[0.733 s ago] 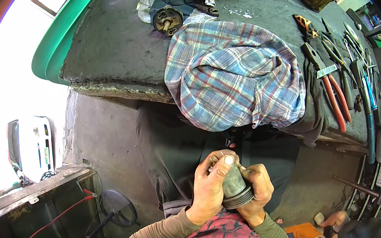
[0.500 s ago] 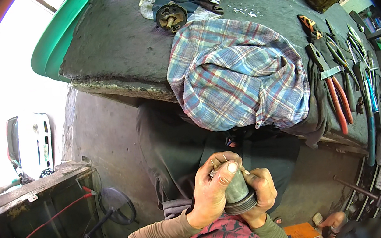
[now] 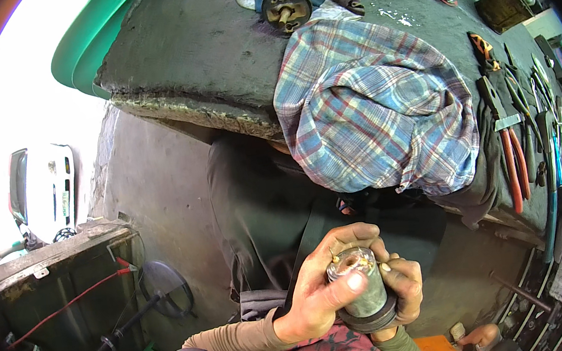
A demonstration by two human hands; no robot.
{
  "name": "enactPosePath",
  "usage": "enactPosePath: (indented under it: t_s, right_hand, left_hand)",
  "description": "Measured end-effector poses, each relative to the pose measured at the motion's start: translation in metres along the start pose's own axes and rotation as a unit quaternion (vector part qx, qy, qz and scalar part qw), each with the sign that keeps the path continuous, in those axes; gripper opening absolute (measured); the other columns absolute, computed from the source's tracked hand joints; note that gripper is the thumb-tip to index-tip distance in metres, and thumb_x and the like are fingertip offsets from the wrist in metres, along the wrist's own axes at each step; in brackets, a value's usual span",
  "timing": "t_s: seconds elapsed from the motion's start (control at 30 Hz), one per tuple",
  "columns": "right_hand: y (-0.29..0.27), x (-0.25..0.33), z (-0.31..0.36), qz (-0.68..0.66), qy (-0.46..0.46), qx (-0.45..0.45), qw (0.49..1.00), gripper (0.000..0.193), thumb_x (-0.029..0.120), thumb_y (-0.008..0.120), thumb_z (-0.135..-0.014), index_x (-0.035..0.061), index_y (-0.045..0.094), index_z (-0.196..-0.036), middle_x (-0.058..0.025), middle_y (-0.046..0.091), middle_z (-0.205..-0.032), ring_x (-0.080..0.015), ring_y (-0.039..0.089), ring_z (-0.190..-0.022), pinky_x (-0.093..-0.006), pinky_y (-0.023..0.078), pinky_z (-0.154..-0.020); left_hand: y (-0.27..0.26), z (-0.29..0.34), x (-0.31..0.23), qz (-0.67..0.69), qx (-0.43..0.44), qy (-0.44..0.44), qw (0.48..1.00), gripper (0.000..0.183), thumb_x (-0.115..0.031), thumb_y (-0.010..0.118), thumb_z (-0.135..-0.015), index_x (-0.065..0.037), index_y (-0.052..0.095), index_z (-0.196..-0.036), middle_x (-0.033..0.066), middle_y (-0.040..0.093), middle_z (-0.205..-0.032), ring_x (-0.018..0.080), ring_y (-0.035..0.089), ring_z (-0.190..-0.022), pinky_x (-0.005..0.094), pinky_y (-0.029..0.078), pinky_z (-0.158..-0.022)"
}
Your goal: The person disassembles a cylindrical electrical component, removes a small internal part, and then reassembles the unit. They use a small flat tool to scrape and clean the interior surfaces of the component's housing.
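Car is standing outside at nine o'clock from the middle of the head view, a green rim is curving at ten, and a wheel is leaning at eight. The desk is spreading from eleven o'clock round towards three. At six o'clock the left hand is grasping the cylinder, its fingers wrapping the far side and its thumb lying along the near face. A round part is resting on the desk at twelve.

The cylinder itself is sitting at five o'clock, held off the desk between both hands and now tilting differently: its upper end, covered by the left thumb and fingers a moment ago, is facing the camera, showing a central hole and yellowish bits near the edge. The thumb is lying lower, clear of that end. This turning is probably making the end easier to see and reach, while the grip is seeming steady.

The cloth is lying bunched at two o'clock. Between four and five, the right hand is grasping the cylinder's right side, near its dark collar. Pliers are lying at three.
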State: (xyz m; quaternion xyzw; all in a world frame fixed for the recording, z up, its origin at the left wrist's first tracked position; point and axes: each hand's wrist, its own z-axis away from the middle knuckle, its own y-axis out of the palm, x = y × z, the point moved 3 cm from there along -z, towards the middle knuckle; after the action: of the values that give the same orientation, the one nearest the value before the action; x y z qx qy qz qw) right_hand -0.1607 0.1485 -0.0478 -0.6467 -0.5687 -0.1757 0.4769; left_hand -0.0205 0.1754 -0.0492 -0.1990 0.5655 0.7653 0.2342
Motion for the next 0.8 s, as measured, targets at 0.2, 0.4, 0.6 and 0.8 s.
enactPosePath:
  t_s: [0.2,0.4,0.6,0.8]
  right_hand:
    - [-0.002,0.000,0.005,-0.053,0.015,-0.003,0.998,0.037,0.006,0.084,-0.090,-0.0012,0.059,-0.116,-0.0204,0.063,-0.105,-0.0290,0.069,-0.081,-0.0407,0.058,-0.068]
    - [-0.009,-0.005,0.012,-0.078,0.035,0.019,0.996,0.037,0.007,0.082,-0.091,0.0008,0.057,-0.117,-0.0196,0.062,-0.108,-0.0302,0.069,-0.083,-0.0436,0.057,-0.069]
    - [-0.006,-0.003,0.006,-0.068,0.049,0.011,0.996,0.037,0.007,0.082,-0.092,0.0004,0.058,-0.119,-0.0171,0.063,-0.107,-0.0290,0.068,-0.079,-0.0414,0.056,-0.065]
    - [-0.012,-0.010,0.016,-0.110,0.116,-0.005,0.987,0.013,0.002,0.068,-0.099,0.0044,0.061,-0.110,-0.0131,0.062,-0.105,-0.0244,0.062,-0.079,-0.0404,0.052,-0.068]
  left_hand:
    - [0.003,0.001,0.003,-0.015,0.040,0.020,0.999,0.081,-0.027,0.087,-0.093,0.004,0.042,-0.154,0.0177,0.064,-0.124,0.0205,0.062,-0.118,0.0369,0.050,-0.107]
    - [0.004,-0.001,0.007,-0.019,0.036,0.031,0.999,0.084,-0.022,0.090,-0.091,0.004,0.041,-0.154,0.0176,0.066,-0.121,0.0205,0.063,-0.116,0.0379,0.050,-0.107]
    - [0.006,-0.003,0.002,-0.027,0.032,0.035,0.999,0.085,-0.021,0.090,-0.091,0.004,0.039,-0.155,0.0170,0.068,-0.121,0.0190,0.064,-0.117,0.0371,0.049,-0.108]
    - [0.008,-0.005,0.003,-0.038,0.028,0.049,0.998,0.084,-0.019,0.088,-0.092,0.003,0.039,-0.155,0.0153,0.067,-0.121,0.0175,0.064,-0.117,0.0376,0.048,-0.110]
